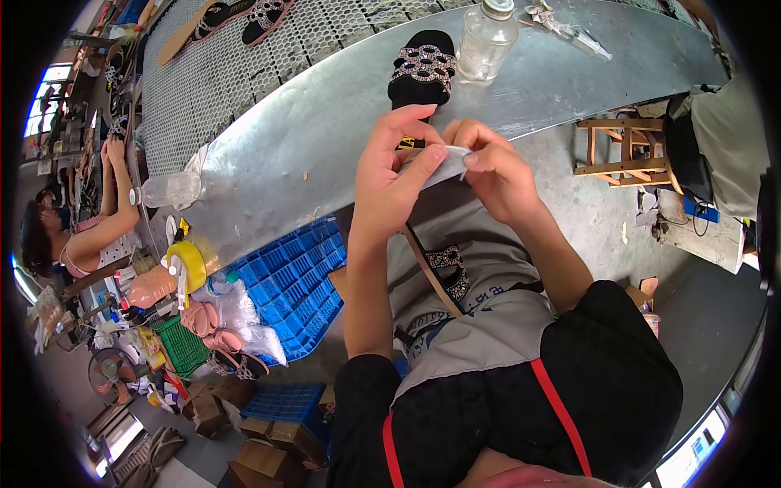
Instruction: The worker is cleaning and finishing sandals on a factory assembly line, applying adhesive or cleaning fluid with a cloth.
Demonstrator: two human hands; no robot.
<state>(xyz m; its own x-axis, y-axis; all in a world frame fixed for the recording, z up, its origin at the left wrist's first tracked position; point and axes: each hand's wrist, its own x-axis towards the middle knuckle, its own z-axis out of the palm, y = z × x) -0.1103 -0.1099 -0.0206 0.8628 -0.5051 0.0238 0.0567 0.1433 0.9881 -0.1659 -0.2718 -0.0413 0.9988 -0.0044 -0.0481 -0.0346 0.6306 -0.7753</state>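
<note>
Above the metal table's near edge, my left hand (394, 175) and my right hand (500, 175) are close together. Between them they pinch a small, thin white piece of cloth or paper (450, 165), its exact kind unclear. Just beyond my fingers lies a black slide sandal (423, 69) with a glittery cut-out strap, its heel end partly hidden by my left hand. Another sandal (446, 272) with a similar strap and a tan sole edge rests on its side in my lap, against the grey apron (504, 236).
A clear bottle (486, 49) stands beside the sandal, near a syringe-like tube (586, 41). A mesh conveyor (244, 77) carries more sandals. Another clear bottle (171, 189), a yellow tape roll (187, 267) and a blue crate (285, 285) are leftward; a wooden stool (626, 167) stands right. A co-worker (89, 236) reaches toward the conveyor.
</note>
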